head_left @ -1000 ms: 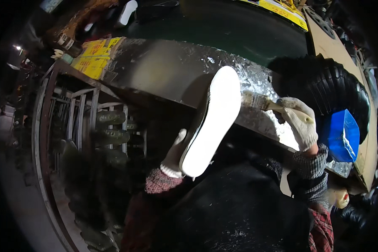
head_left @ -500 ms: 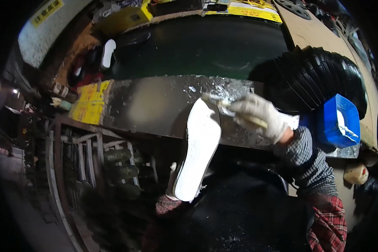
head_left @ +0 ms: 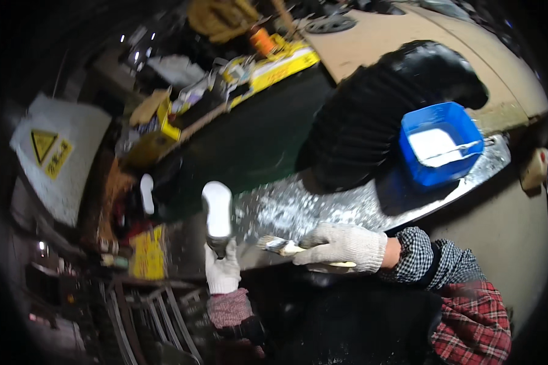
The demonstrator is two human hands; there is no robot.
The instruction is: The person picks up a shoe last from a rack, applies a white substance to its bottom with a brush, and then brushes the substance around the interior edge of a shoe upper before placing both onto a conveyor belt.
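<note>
In my gloved left hand (head_left: 223, 272) is a shoe (head_left: 218, 210), held by its dark end with its white-coated sole facing up. It hangs over the metal ledge's left part. My gloved right hand (head_left: 347, 248) is closed around the pale handle of a paintbrush (head_left: 280, 245), whose bristles point left toward the shoe without touching it. Farther right on the ledge stands a blue square tub (head_left: 412, 159) of white liquid, with a white-smeared bar across it.
A dark green conveyor belt (head_left: 249, 139) runs behind the white-spattered metal ledge (head_left: 365, 204). Another white-soled shoe (head_left: 147, 193) lies at the far left. A ribbed black hose (head_left: 371, 109) bulges behind the tub. Metal racks (head_left: 158, 313) stand low on the left.
My left hand has carried the shoe forward and left, away from me. The paintbrush has come off the sole and moved nearer me. The view has turned.
</note>
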